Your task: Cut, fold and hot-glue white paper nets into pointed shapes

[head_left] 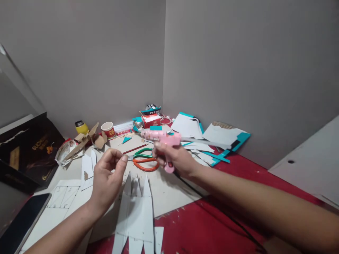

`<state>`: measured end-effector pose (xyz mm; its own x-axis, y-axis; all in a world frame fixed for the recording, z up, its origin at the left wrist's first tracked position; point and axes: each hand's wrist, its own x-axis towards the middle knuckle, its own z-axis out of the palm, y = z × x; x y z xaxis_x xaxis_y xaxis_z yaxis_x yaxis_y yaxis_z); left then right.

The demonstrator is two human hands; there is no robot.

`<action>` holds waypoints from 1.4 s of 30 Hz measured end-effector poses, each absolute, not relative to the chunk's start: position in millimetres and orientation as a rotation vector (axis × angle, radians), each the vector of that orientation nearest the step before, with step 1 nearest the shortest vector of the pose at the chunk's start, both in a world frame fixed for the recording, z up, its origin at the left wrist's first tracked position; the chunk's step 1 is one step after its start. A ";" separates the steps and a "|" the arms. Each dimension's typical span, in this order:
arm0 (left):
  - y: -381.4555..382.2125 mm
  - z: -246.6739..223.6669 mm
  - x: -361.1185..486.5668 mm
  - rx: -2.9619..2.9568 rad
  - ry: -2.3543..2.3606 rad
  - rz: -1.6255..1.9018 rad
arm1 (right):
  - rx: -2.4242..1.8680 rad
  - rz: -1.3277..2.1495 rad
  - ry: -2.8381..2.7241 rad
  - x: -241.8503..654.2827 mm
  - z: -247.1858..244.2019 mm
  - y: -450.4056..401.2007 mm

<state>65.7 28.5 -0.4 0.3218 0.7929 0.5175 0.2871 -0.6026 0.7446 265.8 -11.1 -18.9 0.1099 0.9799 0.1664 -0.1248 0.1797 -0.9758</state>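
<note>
My right hand is wrapped round the handle of a pink hot glue gun. Its nozzle points left, a long pale glue stick sticks out of its back, and a black cord trails down to the right. My left hand has its fingers curled in a pinch; anything between them is too small to make out. Scissors with green and orange handles lie behind and between my hands, their blades partly hidden by my left fingertips. Below them a cut, scored white card piece has pointed flaps at both ends.
A red pencil, a paper cup, a yellow jar and cardboard scraps lie at the back. White-and-teal card offcuts spread right. A black box and a phone are at left. Grey walls close the corner.
</note>
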 end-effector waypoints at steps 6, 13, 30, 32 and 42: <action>45.4 -18.2 71.2 2.076 0.891 1.376 | -1.135 1.351 -1.202 256.2 -53.1 -11.4; 49.1 -20.2 65.9 2.381 0.772 1.144 | -1.227 1.553 -1.240 259.4 -56.8 -17.5; 36.1 5.0 62.2 2.318 0.691 0.545 | -1.003 0.728 -1.960 259.2 -53.8 -25.5; 37.0 8.9 62.3 2.276 0.671 0.503 | -0.978 0.656 -2.003 260.4 -52.3 -25.9; 38.6 8.1 64.2 2.285 0.753 0.435 | -0.901 0.334 -2.171 259.7 -59.5 -25.4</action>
